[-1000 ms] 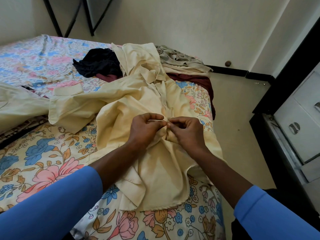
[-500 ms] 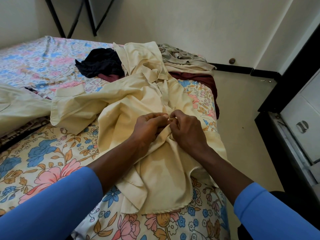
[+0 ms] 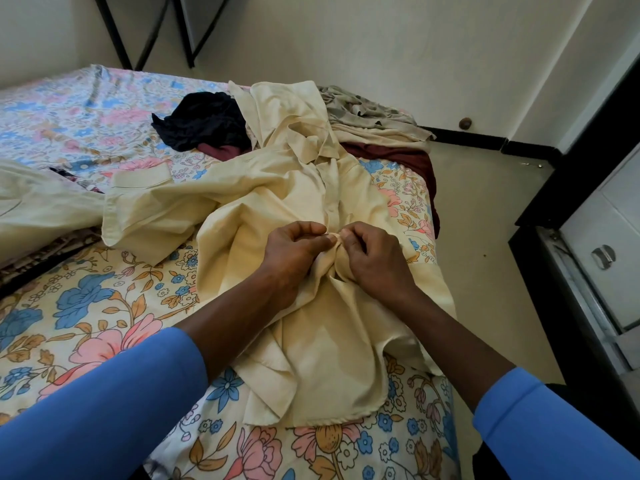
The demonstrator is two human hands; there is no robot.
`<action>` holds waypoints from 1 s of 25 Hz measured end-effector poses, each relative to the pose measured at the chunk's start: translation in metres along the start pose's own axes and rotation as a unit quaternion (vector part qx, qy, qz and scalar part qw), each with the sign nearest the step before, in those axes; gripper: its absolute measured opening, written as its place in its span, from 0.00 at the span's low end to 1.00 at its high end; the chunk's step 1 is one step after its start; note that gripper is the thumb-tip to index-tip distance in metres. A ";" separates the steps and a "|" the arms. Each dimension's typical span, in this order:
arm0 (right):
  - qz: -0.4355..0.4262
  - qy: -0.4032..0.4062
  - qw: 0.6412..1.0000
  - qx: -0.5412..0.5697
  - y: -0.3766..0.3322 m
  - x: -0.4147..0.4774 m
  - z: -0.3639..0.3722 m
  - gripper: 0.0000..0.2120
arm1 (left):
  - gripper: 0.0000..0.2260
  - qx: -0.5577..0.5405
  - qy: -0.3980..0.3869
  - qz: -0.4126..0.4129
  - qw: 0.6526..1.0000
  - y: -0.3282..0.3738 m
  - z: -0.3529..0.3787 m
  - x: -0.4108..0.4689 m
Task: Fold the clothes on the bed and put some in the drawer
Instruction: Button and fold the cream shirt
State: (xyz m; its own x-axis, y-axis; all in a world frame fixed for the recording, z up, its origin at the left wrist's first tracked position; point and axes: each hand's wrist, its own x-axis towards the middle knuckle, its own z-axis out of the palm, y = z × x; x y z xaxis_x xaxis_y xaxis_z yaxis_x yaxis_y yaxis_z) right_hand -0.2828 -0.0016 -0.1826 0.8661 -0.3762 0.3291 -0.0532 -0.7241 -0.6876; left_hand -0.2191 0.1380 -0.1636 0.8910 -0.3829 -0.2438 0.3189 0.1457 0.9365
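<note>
Bed (image 3: 86, 306) with floral sheet, cream wall (image 3: 381, 46) behind, tan floor (image 3: 485, 237) and white drawer unit (image 3: 602, 237) at right | cream shirt (image 3: 329, 358) on bed's near right part, collar far, hem near (long axis near-to-far), one sleeve out left | left hand (image 3: 294, 251) and right hand (image 3: 377, 258) pinch its button placket

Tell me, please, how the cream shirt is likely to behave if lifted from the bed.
Probably floppy: the cream shirt lies in soft creases and bunches where the left hand and right hand pinch it. Likely light, as the fabric looks thin. Its loose sleeve would probably dangle.
</note>
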 end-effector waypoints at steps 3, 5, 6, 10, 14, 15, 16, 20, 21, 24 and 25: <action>-0.013 0.044 0.999 -0.001 -0.002 -0.002 0.003 0.15 | 0.08 -0.002 -0.021 0.026 0.999 0.002 0.007 -0.005; 0.027 0.072 0.993 0.089 0.003 -0.010 0.004 0.15 | 0.06 0.082 -0.051 0.025 0.995 0.012 0.004 -0.008; 0.037 0.077 0.988 0.127 0.007 -0.017 0.003 0.13 | 0.07 0.198 -0.077 0.028 0.977 0.019 -0.003 -0.008; -0.080 -0.036 0.994 0.069 0.036 -0.042 0.000 0.12 | 0.06 0.629 -0.231 0.012 0.742 0.035 -0.036 -0.006; -0.100 -0.031 0.994 -0.002 0.051 -0.037 -0.012 0.07 | 0.04 0.615 -0.221 0.064 0.754 0.027 -0.044 -0.022; -0.091 -0.025 0.995 -0.022 0.051 -0.043 -0.018 0.07 | 0.04 0.597 -0.185 0.090 0.776 0.020 -0.046 -0.031; -0.082 -0.010 0.995 -0.061 0.048 -0.054 -0.022 0.08 | 0.04 0.571 -0.133 0.129 0.800 0.012 -0.050 -0.041; -0.045 0.124 0.981 -0.142 0.013 -0.082 -0.031 0.07 | 0.03 0.454 0.023 0.293 0.841 0.000 -0.070 -0.070; -0.038 0.144 0.978 -0.147 -0.001 -0.081 -0.035 0.07 | 0.04 0.440 0.030 0.304 0.844 0.002 -0.074 -0.068; 0.088 0.099 0.988 0.077 -0.038 -0.082 -0.035 0.04 | 0.08 0.302 0.010 0.276 0.912 0.016 -0.072 -0.062; 0.163 0.067 0.961 0.212 -0.051 -0.083 -0.028 0.02 | 0.09 0.248 0.005 0.267 0.931 0.022 -0.070 -0.065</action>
State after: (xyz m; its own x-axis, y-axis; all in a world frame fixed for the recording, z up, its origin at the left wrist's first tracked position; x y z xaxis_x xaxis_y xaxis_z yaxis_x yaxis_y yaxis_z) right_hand -0.3659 0.0499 -0.1569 0.7644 -0.6347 0.1133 -0.0777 -0.2652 -0.9611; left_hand -0.2471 0.2295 -0.1449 0.8829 -0.3685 0.2909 -0.3580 -0.1274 0.9250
